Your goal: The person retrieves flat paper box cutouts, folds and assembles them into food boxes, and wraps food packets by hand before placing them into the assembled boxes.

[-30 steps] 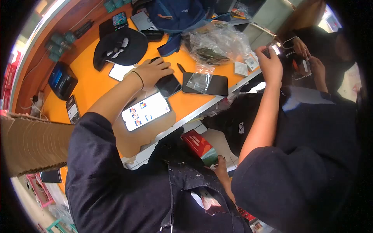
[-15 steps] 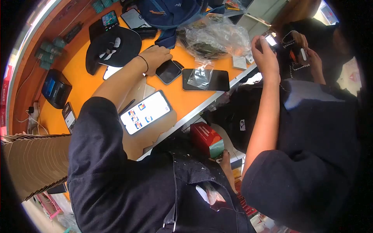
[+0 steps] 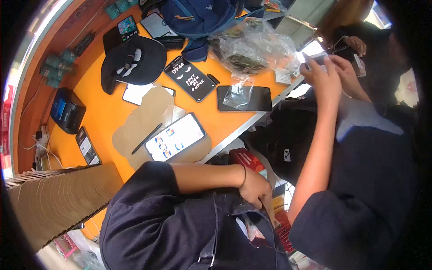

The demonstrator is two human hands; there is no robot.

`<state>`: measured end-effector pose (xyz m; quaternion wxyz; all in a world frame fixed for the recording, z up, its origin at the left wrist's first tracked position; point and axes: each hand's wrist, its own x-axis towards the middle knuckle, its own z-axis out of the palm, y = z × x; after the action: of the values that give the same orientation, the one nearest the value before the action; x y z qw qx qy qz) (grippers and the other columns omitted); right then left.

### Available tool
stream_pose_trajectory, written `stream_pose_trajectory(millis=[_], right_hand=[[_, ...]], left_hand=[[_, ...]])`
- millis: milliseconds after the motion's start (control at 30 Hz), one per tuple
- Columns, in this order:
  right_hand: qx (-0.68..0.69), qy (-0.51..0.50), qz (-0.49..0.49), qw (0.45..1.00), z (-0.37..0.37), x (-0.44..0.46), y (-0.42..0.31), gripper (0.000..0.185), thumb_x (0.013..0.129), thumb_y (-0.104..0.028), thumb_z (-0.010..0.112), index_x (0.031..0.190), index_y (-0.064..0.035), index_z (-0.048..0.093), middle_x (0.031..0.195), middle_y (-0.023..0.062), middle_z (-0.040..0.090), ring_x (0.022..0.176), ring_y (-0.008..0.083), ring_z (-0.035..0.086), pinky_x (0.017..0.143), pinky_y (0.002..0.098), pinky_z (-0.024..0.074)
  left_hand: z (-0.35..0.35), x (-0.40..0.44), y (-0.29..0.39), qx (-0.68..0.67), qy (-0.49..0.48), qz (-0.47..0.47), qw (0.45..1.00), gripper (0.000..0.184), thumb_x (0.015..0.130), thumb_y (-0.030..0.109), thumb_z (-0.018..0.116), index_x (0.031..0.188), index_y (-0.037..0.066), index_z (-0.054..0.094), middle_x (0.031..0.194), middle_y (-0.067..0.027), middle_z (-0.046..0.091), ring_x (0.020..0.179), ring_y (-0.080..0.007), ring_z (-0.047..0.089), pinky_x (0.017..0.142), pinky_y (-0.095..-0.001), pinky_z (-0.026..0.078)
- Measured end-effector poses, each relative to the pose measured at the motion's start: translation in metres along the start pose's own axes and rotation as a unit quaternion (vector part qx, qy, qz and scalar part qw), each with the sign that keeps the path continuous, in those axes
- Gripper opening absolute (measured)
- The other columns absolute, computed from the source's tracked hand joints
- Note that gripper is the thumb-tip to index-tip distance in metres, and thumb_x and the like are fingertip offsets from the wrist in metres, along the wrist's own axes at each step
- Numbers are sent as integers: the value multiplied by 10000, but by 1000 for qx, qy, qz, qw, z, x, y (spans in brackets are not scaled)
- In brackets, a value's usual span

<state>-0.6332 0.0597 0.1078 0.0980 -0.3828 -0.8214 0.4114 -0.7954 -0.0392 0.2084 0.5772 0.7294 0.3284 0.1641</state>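
My left hand, with a black band at the wrist, reaches across my lap with its fingers curled down. It lies beside the red box and the open mouth of a dark bag; what its fingers hold is hidden. Only a strip of my right hand shows beneath it, its fingers covered. On the orange table a phone shows a lit lock screen. Nearer me, a bright-screened phone rests on brown card beside a black pen.
A dark phone lies under a small plastic bag. Behind are a black cap, a blue backpack and crinkled plastic. Stacked cardboard stands left. At right, a co-worker's hands hold a phone.
My left hand has left the phone beside the cap and come down to the red box at my lap. That phone's screen is now lit. The co-worker's second hand has joined the first.
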Motion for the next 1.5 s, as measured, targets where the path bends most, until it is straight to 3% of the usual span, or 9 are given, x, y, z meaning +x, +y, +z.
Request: stream_pose_trajectory(millis=[67,200,500,667,800,1100,1233,1400,1500], right_hand=[[48,-7,84,995,26,-77,22,609,643,-120,723,1144,-22,390,1065,125,482,972,244,503,833,371,419],[144,61,206,966,44,-155,34,600,655,-117,713,1148,-21,386,1074,122,488,983,243,505,851,378,413],[443,276,298,799,37,-263,-27,691,627,-110,715,1207,0,356,1192,131,463,1063,248,487,914,392,397],[555,379,174,720,34,-290,-53,782,619,-299,701,1263,-33,347,1202,138,470,1119,290,466,951,457,373],[584,421,146,678,44,-323,-52,785,610,-308,711,1251,-29,355,1170,142,482,1065,299,499,881,485,423],[509,420,236,713,103,-440,-47,703,685,-292,679,1249,-23,355,1200,139,443,967,263,533,732,376,475],[193,239,499,810,104,-473,-54,625,769,-216,636,1269,14,338,1016,111,571,941,199,544,776,321,446],[215,219,97,947,13,-468,-144,471,747,-190,649,1144,7,492,944,119,613,843,196,584,801,288,429],[127,291,-301,899,-34,-442,-204,298,784,-179,592,1012,-2,519,932,98,555,876,283,539,814,379,412]], left_hand=[[15,20,-25,175,-27,-117,977,376,685,294,596,881,-27,594,879,-220,609,856,-368,582,778,-436,448],[10,25,-29,145,-85,-58,984,421,686,299,585,932,-42,568,961,-232,576,947,-365,550,844,-445,420],[21,53,-47,144,-28,-215,966,746,736,387,600,1297,9,282,1194,-281,434,1106,-409,449,956,-444,345],[44,69,-40,-250,-16,6,968,707,794,366,614,1292,-14,289,1206,-214,466,1093,-255,483,937,-358,371],[65,69,-12,-254,10,70,965,714,709,319,723,1214,-56,385,1138,-184,519,1052,-224,502,916,-322,390],[179,47,21,-115,47,115,986,746,609,297,757,1178,-20,394,1100,-188,467,1062,-301,469,905,-352,387],[225,30,30,-56,144,80,985,745,580,246,771,1157,-23,384,1081,-193,476,1044,-312,482,895,-355,390],[253,19,40,1,196,-1,981,765,570,235,777,1153,-40,365,1056,-213,494,1014,-341,496,880,-374,398],[261,19,53,25,189,-5,982,741,573,223,772,1140,-32,369,1024,-215,510,991,-350,501,859,-382,407]])
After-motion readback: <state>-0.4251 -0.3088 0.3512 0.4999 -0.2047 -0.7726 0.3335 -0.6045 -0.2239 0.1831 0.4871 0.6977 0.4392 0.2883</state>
